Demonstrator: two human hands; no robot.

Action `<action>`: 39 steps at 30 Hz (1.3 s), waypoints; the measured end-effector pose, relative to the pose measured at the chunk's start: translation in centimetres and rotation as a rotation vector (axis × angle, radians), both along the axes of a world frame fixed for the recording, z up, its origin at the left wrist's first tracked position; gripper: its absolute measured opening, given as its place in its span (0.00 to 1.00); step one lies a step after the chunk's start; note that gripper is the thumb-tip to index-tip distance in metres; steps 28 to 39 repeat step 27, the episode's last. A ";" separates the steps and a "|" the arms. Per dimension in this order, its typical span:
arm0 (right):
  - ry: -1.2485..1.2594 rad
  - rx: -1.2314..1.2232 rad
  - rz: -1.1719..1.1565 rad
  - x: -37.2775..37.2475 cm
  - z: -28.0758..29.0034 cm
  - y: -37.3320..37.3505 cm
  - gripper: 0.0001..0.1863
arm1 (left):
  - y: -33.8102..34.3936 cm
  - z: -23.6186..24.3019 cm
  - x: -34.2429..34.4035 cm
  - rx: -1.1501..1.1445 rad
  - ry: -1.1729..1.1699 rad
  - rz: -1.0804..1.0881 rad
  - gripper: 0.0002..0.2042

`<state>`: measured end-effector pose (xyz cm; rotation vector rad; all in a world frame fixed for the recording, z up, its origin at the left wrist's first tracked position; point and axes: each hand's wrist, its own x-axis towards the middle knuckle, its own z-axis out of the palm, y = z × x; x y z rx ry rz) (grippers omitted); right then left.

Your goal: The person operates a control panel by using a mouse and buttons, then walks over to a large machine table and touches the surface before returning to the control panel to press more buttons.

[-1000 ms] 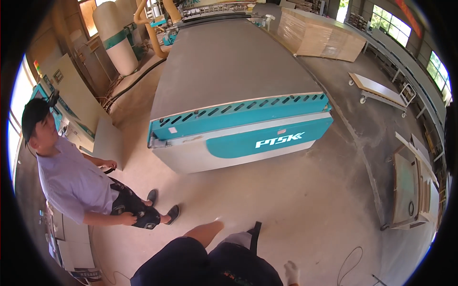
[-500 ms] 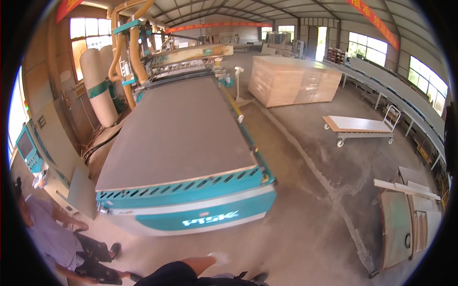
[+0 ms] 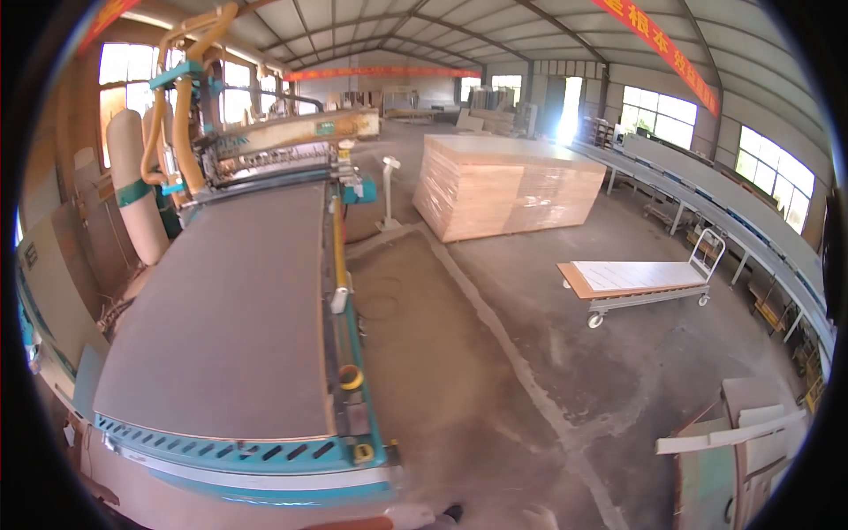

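Observation:
At the lower edge, a bare forearm ends in a pale, blurred shape, seemingly my left hand [image 3: 411, 516], perhaps gloved. Its fingers are smeared and I make out nothing in it. Farther right, another pale blur [image 3: 539, 518] sits at the rim; whether it is my right hand I cannot tell. A dark shoe [image 3: 453, 511] shows beside the left one. Just beyond lies the near end of a teal and white flatbed machine [image 3: 256, 481], topped by a wide brown bed [image 3: 230, 327]. A roll of yellow tape [image 3: 352, 378] rests on its right side rail.
A wrapped stack of boards [image 3: 503, 194] stands beyond the aisle. A flat cart [image 3: 636, 278] carries a white-topped panel. Offcuts and panels [image 3: 707, 477] lie at the lower right. Along the right wall runs a long bench [image 3: 707, 208]. Hoses [image 3: 181, 132] rise at the machine's far left.
My view has turned right and shifted, so the machine sits farther left. The co-worker at the lower left has mostly left the picture. My forearm sits lower at the edge.

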<state>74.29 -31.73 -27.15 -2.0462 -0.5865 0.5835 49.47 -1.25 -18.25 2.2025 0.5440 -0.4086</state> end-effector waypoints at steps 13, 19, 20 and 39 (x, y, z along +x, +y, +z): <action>0.296 -0.386 -0.042 21.9 -10.9 -4.5 0.14 | 14.9 4.2 37.1 0.087 0.039 -0.087 0.25; 0.221 -0.396 0.115 43.6 -11.8 4.8 0.14 | 22.1 -8.9 29.6 0.061 0.678 0.166 0.30; 0.151 -0.385 0.166 48.3 -13.9 6.4 0.14 | 21.8 -7.8 29.9 0.000 0.741 0.322 0.30; 0.119 -0.118 -0.042 72.2 3.2 31.1 0.21 | 24.3 -7.0 38.1 0.036 0.611 0.043 0.33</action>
